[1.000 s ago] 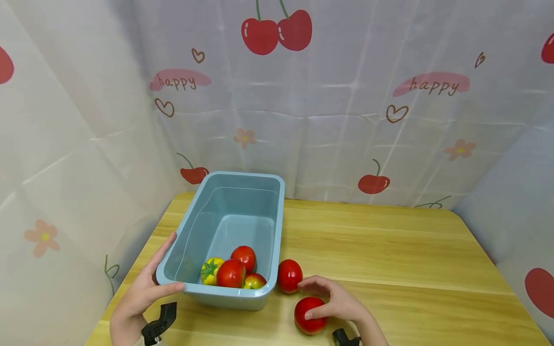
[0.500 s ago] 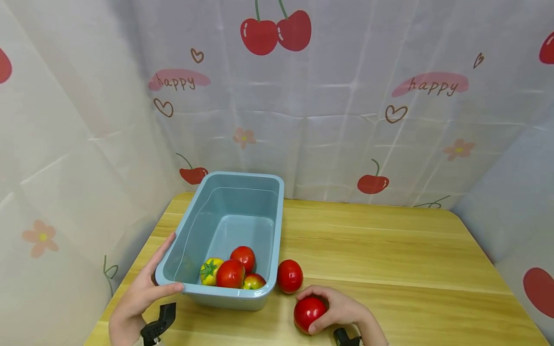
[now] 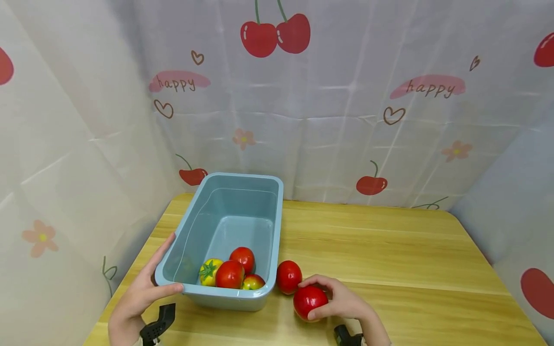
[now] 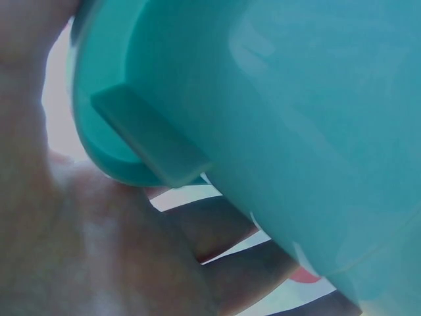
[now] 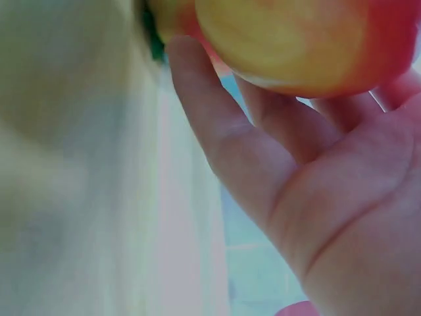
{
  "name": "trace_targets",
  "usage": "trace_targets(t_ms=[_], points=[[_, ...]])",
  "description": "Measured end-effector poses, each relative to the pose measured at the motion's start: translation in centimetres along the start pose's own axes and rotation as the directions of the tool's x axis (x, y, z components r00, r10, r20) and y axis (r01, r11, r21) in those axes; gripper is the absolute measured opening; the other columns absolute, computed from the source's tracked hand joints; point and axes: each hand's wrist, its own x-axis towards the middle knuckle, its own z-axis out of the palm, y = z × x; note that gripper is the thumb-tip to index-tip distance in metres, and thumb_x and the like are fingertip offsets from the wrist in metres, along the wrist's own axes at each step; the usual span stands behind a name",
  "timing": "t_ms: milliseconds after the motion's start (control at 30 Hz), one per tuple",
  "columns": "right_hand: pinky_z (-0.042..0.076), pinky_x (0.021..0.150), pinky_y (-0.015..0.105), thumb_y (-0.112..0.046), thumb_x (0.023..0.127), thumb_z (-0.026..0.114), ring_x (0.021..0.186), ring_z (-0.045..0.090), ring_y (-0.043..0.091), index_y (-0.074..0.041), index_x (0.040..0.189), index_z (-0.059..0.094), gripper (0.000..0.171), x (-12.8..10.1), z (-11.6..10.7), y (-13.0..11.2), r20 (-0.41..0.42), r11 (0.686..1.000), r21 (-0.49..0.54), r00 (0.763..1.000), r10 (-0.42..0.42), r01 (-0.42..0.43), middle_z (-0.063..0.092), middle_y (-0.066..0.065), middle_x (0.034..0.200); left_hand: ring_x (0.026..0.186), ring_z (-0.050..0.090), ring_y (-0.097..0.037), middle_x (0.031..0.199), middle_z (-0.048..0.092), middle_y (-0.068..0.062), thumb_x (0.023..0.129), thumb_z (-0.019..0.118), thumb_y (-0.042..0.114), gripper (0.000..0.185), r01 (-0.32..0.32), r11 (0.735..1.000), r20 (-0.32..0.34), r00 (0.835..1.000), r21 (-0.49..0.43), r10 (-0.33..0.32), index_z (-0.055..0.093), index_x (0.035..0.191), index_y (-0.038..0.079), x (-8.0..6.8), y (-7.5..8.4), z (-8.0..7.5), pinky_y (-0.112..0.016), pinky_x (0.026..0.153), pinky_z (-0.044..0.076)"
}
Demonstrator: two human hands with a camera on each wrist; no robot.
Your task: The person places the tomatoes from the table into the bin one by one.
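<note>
My left hand (image 3: pixel 138 293) holds the near left corner of a light blue plastic bin (image 3: pixel 280 230), thumb along the front rim and fingers down the outer side. In the left wrist view the fingers (image 4: pixel 247 276) show beneath the bin's wall. Inside the bin's near end lie several glossy tomatoes (image 3: pixel 230 274), red and yellow, one with a green leafy top. My right hand (image 3: pixel 339 298) grips a red tomato (image 3: pixel 309 302) from the right, low over the table. The right wrist view shows its yellow-red underside. A second red tomato (image 3: pixel 288 277) sits between it and the bin.
The bin stands on the left part of a wooden table (image 3: pixel 381 250). A white curtain (image 3: pixel 329 144) printed with cherries and hearts rises behind the table and along both sides. A black wrist camera mount (image 3: pixel 158 324) sits at the left wrist, another mount (image 3: pixel 346 336) at the right.
My right hand has taken hold of the nearer red tomato and shifted it slightly away from me, toward the other one. My left hand and the bin have stayed in place.
</note>
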Motion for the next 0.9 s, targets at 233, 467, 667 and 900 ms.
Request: trace_targets(t_ms=[233, 467, 667, 900], points=[[0.051, 0.079, 0.035, -0.014, 0.078, 0.075, 0.105, 0.053, 0.031, -0.01, 0.122, 0.056, 0.048, -0.1, -0.6, -1.0, -0.063, 0.998, -0.008, 0.996, -0.057, 0.056, 0.055, 0.012, 0.12, 0.118, 0.039, -0.02, 0.151, 0.009, -0.016, 0.079, 0.064, -0.013, 0.096, 0.008, 1.0, -0.002, 1.0, 0.001, -0.008, 0.01, 0.152, 0.019, 0.0, 0.1, 0.1, -0.029, 0.083, 0.048], [0.052, 0.078, 0.035, -0.013, 0.079, 0.074, 0.106, 0.052, 0.032, -0.005, 0.124, 0.054, 0.049, 0.3, -1.0, -2.5, -0.153, 0.988, -0.057, 0.977, -0.148, 0.141, 0.054, 0.016, 0.123, 0.116, 0.04, -0.021, 0.151, 0.009, -0.018, 0.078, 0.065, -0.011, 0.097, 0.028, 0.999, -0.017, 0.999, 0.026, -0.028, 0.011, 0.152, 0.019, 0.0, 0.1, 0.1, -0.03, 0.082, 0.049], [0.051, 0.079, 0.035, -0.009, 0.083, 0.07, 0.107, 0.051, 0.036, -0.007, 0.126, 0.053, 0.046, 0.9, -1.2, -4.4, -0.228, 0.983, -0.042, 0.956, -0.186, 0.181, 0.052, 0.018, 0.126, 0.116, 0.041, -0.021, 0.151, 0.009, -0.017, 0.078, 0.065, -0.012, 0.097, 0.032, 0.999, -0.021, 0.999, 0.027, -0.032, 0.011, 0.152, 0.019, 0.0, 0.1, 0.1, -0.031, 0.082, 0.049], [0.052, 0.079, 0.035, -0.006, 0.083, 0.068, 0.108, 0.05, 0.04, -0.004, 0.126, 0.053, 0.045, 1.8, -1.3, -6.3, -0.291, 0.971, -0.038, 0.927, -0.235, 0.235, 0.049, 0.02, 0.128, 0.116, 0.041, -0.022, 0.151, 0.01, -0.016, 0.079, 0.065, -0.01, 0.097, 0.04, 0.999, -0.02, 0.999, 0.023, -0.039, 0.011, 0.152, 0.021, 0.0, 0.2, 0.1, -0.032, 0.082, 0.049]])
